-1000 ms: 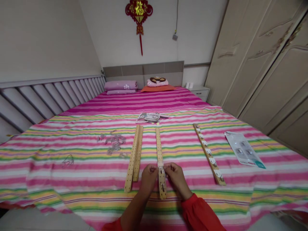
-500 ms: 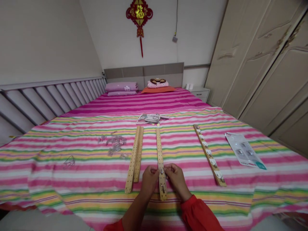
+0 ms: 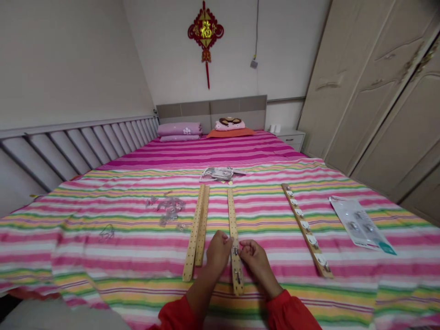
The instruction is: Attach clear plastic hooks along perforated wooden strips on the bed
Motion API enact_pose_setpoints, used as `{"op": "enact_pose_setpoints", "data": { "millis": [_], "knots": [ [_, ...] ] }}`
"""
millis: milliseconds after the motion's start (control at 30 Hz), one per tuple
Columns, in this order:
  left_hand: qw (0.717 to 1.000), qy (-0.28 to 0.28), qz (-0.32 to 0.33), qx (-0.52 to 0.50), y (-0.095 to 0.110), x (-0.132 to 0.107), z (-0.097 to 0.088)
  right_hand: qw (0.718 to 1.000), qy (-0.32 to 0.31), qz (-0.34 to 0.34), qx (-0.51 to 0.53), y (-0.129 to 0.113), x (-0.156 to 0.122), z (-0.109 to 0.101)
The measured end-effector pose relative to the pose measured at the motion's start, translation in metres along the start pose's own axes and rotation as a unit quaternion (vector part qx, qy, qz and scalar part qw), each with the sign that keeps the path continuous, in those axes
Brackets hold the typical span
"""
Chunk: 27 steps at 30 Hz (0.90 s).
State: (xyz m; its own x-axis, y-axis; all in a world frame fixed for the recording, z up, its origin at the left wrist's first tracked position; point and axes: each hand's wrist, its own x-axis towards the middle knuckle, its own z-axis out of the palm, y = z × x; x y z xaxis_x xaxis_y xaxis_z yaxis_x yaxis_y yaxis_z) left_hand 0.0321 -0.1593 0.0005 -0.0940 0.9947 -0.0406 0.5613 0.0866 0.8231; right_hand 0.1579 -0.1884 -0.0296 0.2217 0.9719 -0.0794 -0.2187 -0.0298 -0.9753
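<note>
A narrow wooden strip with rows of holes [image 3: 231, 213] lies lengthwise in front of me, between my hands. Two small metal fittings sit on its near part: one low down [image 3: 238, 276], the other fitting [image 3: 236, 251] at my fingertips. My left hand [image 3: 218, 253] is closed in a pinch at the strip's left edge, just above that upper fitting. On the other side, my right hand [image 3: 257, 260] has its fingers curled and pinched close beside the same fitting. Whatever is between the fingertips of either hand is too small to make out.
Two more holed strips [image 3: 194, 233] lie to the left, beside small clear packets [image 3: 170, 208]. At right are a strip with white round pieces [image 3: 305, 227] and a blister pack [image 3: 360, 224]. Farther back lies a pile of packaging [image 3: 220, 173] on the striped bedsheet [image 3: 137, 261].
The view has shifted slightly, so everything sits a little lower and to the right. My left hand has moved up along the strip; my right fingers have drawn slightly away from the upper fitting.
</note>
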Motion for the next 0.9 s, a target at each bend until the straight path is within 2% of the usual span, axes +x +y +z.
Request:
{"op": "enact_pose_setpoints", "data": {
  "millis": [200,367,433,500,567,633,667,733,800,900],
  "knots": [
    [0.998,0.006,-0.036,0.049,0.001,0.002,0.004,1.0,-0.011,0.008,0.0,0.002,0.003,-0.001],
    [1.0,-0.011,-0.005,0.001,0.006,0.004,-0.001,0.999,-0.016,0.028,0.017,0.002,0.002,-0.003],
    [0.998,-0.021,0.041,-0.042,0.006,0.008,-0.015,0.998,-0.026,0.046,0.025,0.001,0.001,-0.004],
    [0.993,0.01,0.086,-0.086,0.001,0.014,-0.038,0.997,-0.039,0.061,0.027,0.001,0.0,-0.006],
    [0.984,0.094,0.094,-0.116,-0.014,0.022,-0.066,0.997,-0.047,0.064,0.027,0.0,-0.001,-0.008],
    [0.976,0.183,0.091,-0.08,-0.036,0.03,-0.093,0.997,-0.049,0.061,0.026,0.0,-0.001,-0.008],
    [0.972,0.206,0.102,-0.052,-0.048,0.034,-0.104,0.997,-0.05,0.062,0.025,-0.001,-0.001,-0.009],
    [0.97,0.198,0.138,0.012,-0.07,0.04,-0.12,0.996,-0.05,0.064,0.024,-0.002,-0.002,-0.008],
    [0.971,0.166,0.155,0.075,-0.084,0.045,-0.128,0.996,-0.05,0.062,0.024,-0.002,-0.003,-0.008],
    [0.967,0.107,0.144,0.179,-0.087,0.051,-0.132,0.997,-0.05,0.061,0.019,-0.001,-0.003,-0.008]
  ]
}}
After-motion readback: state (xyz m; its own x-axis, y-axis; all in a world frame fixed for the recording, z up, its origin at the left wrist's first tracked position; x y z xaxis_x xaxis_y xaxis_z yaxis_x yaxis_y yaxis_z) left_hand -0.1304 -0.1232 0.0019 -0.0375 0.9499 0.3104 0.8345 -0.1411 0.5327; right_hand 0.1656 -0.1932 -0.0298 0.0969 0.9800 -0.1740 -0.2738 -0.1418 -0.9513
